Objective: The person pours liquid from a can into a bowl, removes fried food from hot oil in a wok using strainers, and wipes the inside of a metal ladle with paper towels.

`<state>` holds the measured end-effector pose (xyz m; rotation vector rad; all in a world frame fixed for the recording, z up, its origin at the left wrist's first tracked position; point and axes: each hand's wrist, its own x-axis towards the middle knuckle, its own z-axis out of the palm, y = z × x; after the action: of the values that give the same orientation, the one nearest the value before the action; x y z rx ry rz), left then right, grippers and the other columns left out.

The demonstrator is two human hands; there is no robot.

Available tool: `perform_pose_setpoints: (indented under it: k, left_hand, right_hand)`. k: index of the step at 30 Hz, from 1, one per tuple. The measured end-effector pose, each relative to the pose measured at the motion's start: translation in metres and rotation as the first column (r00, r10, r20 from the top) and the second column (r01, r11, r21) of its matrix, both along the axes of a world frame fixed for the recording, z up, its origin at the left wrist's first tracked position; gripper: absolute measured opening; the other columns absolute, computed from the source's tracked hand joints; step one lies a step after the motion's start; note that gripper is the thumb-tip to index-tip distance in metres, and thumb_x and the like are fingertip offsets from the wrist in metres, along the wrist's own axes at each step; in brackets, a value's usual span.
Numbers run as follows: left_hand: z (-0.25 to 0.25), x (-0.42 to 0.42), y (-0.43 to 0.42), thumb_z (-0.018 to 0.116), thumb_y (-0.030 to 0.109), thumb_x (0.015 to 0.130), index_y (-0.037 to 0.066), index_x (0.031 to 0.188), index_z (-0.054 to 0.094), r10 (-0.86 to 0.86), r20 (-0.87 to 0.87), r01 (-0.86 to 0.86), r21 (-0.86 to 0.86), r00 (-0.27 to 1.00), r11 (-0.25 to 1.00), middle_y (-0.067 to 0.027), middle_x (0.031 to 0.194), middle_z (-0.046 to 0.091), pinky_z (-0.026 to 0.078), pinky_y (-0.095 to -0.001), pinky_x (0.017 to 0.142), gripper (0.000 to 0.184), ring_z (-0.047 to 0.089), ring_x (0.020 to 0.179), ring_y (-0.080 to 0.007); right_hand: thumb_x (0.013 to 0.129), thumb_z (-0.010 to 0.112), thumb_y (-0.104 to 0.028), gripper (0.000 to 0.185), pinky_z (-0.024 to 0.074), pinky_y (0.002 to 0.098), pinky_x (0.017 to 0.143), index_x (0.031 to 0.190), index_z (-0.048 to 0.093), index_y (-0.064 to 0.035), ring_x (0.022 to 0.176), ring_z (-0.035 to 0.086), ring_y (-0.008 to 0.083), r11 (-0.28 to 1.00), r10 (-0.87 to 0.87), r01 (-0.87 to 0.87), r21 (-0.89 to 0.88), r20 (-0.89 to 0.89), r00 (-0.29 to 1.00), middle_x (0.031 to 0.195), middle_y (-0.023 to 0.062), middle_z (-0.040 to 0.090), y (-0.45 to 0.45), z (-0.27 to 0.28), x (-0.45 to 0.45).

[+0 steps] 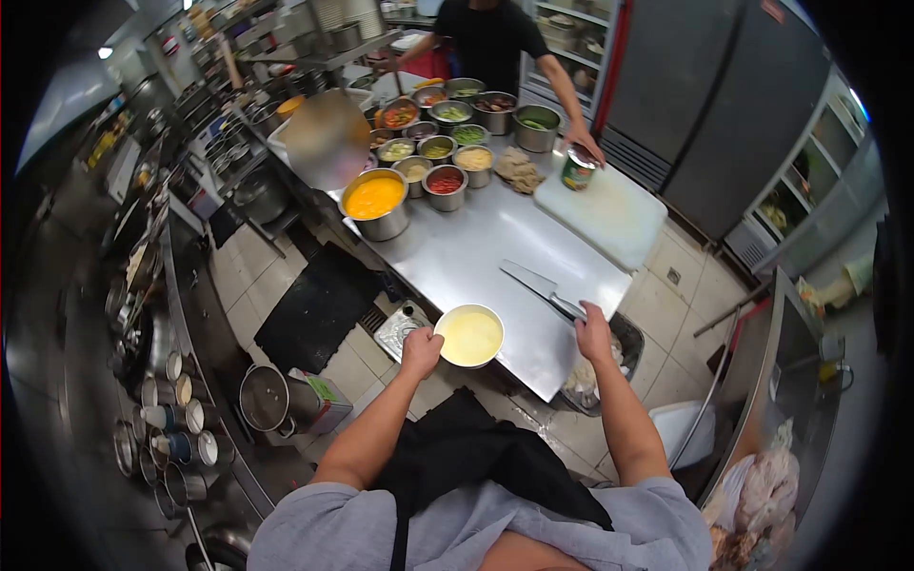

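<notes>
My left hand [422, 351] is closed on the rim of a white bowl [471, 335] that holds a pale yellow mixture, at the near edge of the steel table [476, 247]. On the right, my right hand [592, 328] is closed around the handle of a knife. The wide blade of this knife [531, 279] lies over the table, pointing up and left. Farther back on the table, a metal pot [379, 221] holds orange liquid, and a smaller pot [446, 194] holds red pieces.
Several metal pots of chopped food stand at the back. A person in black [476, 43] touches a can [579, 168] on a white cutting board [619, 214]. A cloth [519, 171] lies beside it. A bin [633, 343] stands below the table's right edge.
</notes>
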<state>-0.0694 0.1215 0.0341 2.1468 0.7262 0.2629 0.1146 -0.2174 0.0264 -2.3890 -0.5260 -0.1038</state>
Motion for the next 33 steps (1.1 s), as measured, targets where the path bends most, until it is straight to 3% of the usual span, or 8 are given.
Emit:
perform_pose_setpoints:
  k: [5, 10, 15, 18, 21, 25, 27, 33]
  left_hand:
    - [0.015, -0.054, 0.103, 0.056, 0.020, 0.073, -0.004, 0.063, 0.060, 0.152, -0.002, -0.152, 0.015, 0.988, 0.988, -0.0263, 0.064, 0.058, 0.047, -0.0473, 0.060, 0.026, 0.060, 0.060, -0.0388]
    - [0.021, -0.116, 0.228, 0.058, 0.020, 0.073, -0.004, 0.063, 0.060, 0.310, 0.062, -0.314, 0.071, 0.949, 0.947, -0.0265, 0.066, 0.059, 0.048, -0.0488, 0.062, 0.026, 0.061, 0.064, -0.0416]
    - [0.017, -0.172, 0.358, 0.058, 0.020, 0.073, -0.003, 0.064, 0.060, 0.457, 0.002, -0.451, 0.160, 0.890, 0.878, -0.0264, 0.069, 0.061, 0.048, -0.0502, 0.065, 0.025, 0.062, 0.067, -0.0438]
    - [0.017, -0.195, 0.425, 0.057, 0.019, 0.074, -0.006, 0.062, 0.058, 0.510, 0.046, -0.506, 0.219, 0.859, 0.834, -0.0282, 0.065, 0.057, 0.047, -0.0496, 0.062, 0.028, 0.060, 0.064, -0.0439]
    - [0.000, -0.212, 0.491, 0.057, 0.018, 0.074, -0.007, 0.062, 0.056, 0.602, 0.038, -0.601, 0.134, 0.798, 0.788, -0.0270, 0.060, 0.055, 0.045, -0.0453, 0.057, 0.028, 0.058, 0.054, -0.0354]
    - [-0.024, -0.221, 0.566, 0.057, 0.011, 0.076, -0.007, 0.064, 0.058, 0.699, 0.131, -0.677, -0.175, 0.703, 0.715, -0.0137, 0.056, 0.059, 0.047, -0.0361, 0.049, 0.022, 0.060, 0.052, -0.0189]
    - [-0.026, -0.221, 0.603, 0.055, 0.004, 0.077, -0.008, 0.064, 0.056, 0.711, 0.147, -0.680, -0.214, 0.687, 0.701, -0.0093, 0.059, 0.059, 0.049, -0.0324, 0.045, 0.018, 0.061, 0.055, -0.0152]
    - [0.008, -0.208, 0.683, 0.052, 0.005, 0.080, 0.000, 0.061, 0.046, 0.807, 0.143, -0.732, -0.355, 0.573, 0.582, -0.0046, 0.063, 0.052, 0.053, -0.0307, 0.049, 0.021, 0.057, 0.057, -0.0136]
  right_hand:
    - [0.079, 0.051, -0.009, 0.051, 0.0403, 0.0515, 0.095, 0.130, 0.052, -0.0105, 0.113, 0.052, 0.0356, 0.831, -0.147, 0.176, -0.528, 0.095, 0.984, 0.119, 0.0165, 0.054, 0.076, -0.039, 0.006]
    - [0.079, 0.053, -0.008, 0.036, 0.0489, 0.0510, 0.080, 0.114, 0.058, -0.0068, 0.101, 0.056, 0.0377, 0.805, -0.270, 0.243, -0.542, 0.031, 0.962, 0.108, 0.0185, 0.055, 0.128, -0.024, -0.032]
    - [0.077, 0.056, -0.015, 0.036, 0.0493, 0.0489, 0.077, 0.110, 0.054, -0.0015, 0.091, 0.060, 0.0404, 0.891, -0.277, 0.255, -0.375, -0.006, 0.961, 0.099, 0.0226, 0.060, 0.174, -0.044, -0.083]
    - [0.081, 0.057, -0.017, 0.036, 0.0488, 0.0467, 0.069, 0.112, 0.050, -0.0008, 0.076, 0.063, 0.0394, 0.951, -0.295, 0.261, -0.165, -0.240, 0.925, 0.087, 0.0223, 0.063, 0.210, -0.049, -0.108]
    - [0.088, 0.055, -0.012, 0.029, 0.0447, 0.0370, 0.053, 0.113, 0.046, -0.0006, 0.056, 0.055, 0.0213, 0.997, -0.064, 0.052, -0.052, -0.255, 0.965, 0.073, 0.0130, 0.057, 0.285, -0.006, -0.154]
    - [0.090, 0.049, -0.007, 0.054, 0.0425, 0.0282, 0.050, 0.140, 0.032, -0.0172, 0.055, 0.049, 0.0110, 0.968, 0.248, -0.130, 0.215, -0.750, 0.613, 0.072, 0.0035, 0.051, 0.417, 0.051, -0.163]
    - [0.092, 0.044, -0.005, 0.057, 0.0414, 0.0272, 0.050, 0.145, 0.029, -0.0198, 0.054, 0.046, 0.0105, 0.877, 0.479, -0.251, 0.411, -0.695, 0.536, 0.070, 0.0014, 0.048, 0.480, 0.031, -0.144]
    - [0.093, 0.047, -0.001, 0.030, 0.0423, 0.0260, 0.050, 0.122, 0.047, -0.0078, 0.051, 0.051, 0.0125, 0.687, 0.708, -0.071, 0.723, -0.644, 0.292, 0.064, 0.0030, 0.049, 0.694, 0.046, -0.043]
